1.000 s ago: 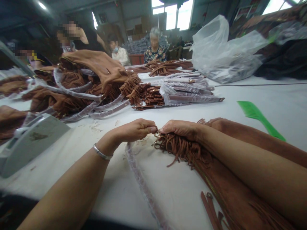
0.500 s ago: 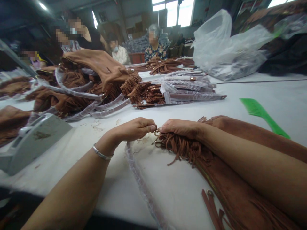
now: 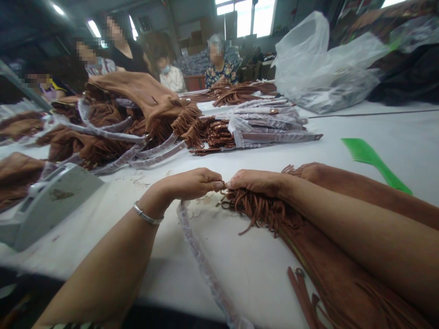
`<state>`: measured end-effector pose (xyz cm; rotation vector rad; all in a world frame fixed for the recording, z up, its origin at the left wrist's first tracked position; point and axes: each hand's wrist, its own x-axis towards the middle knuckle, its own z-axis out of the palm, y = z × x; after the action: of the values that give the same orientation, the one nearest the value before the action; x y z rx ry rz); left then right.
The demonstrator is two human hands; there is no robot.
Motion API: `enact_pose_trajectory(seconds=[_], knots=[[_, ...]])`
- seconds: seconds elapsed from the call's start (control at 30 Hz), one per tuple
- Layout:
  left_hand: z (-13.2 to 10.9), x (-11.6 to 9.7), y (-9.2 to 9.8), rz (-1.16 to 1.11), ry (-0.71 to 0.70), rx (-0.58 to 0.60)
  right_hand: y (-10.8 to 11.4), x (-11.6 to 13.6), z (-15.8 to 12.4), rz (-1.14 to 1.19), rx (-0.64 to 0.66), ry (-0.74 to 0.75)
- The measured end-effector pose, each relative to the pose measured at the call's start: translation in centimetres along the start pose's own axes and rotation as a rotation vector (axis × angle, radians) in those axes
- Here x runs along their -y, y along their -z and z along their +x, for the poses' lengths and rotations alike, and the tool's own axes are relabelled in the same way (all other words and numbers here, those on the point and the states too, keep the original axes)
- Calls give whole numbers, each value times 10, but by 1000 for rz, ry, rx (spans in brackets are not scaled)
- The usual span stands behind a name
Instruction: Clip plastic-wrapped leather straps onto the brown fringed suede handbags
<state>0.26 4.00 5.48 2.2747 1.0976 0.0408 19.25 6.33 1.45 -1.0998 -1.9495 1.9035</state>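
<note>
My left hand (image 3: 190, 185) and my right hand (image 3: 257, 182) meet above a white table, fingertips pinched around a small metal clasp (image 3: 222, 197). The clasp sits at the top of a bunch of brown leather fringe (image 3: 262, 212), which my right hand presses and grips. That fringe belongs to a brown suede bag (image 3: 343, 246) with a zipper, lying under my right forearm. A plastic-wrapped strap (image 3: 202, 260) runs from near my left wrist toward me. A narrow brown leather strap (image 3: 302, 292) with a rivet lies at the bag's lower edge.
A green comb (image 3: 373, 162) lies to the right. Fringed bags (image 3: 103, 123) and plastic-wrapped straps (image 3: 267, 128) are heaped across the table. A grey machine (image 3: 51, 205) stands at left. A clear plastic sack (image 3: 325, 64) sits behind, and several co-workers sit beyond.
My hands have drawn slightly closer around the clasp. The wrapped strap's upper end now sits nearer my left wrist. The whole view has shifted a little upward.
</note>
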Motion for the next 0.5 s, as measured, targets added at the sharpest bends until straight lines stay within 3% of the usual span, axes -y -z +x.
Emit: enact_pose_trajectory(seconds=[0.2,0.5], knots=[[2,0,1,-13,12,41,2,-2,4,-72,-5,7],[1,11,-9,142,32,7,3,-6,8,-59,-30,-13]])
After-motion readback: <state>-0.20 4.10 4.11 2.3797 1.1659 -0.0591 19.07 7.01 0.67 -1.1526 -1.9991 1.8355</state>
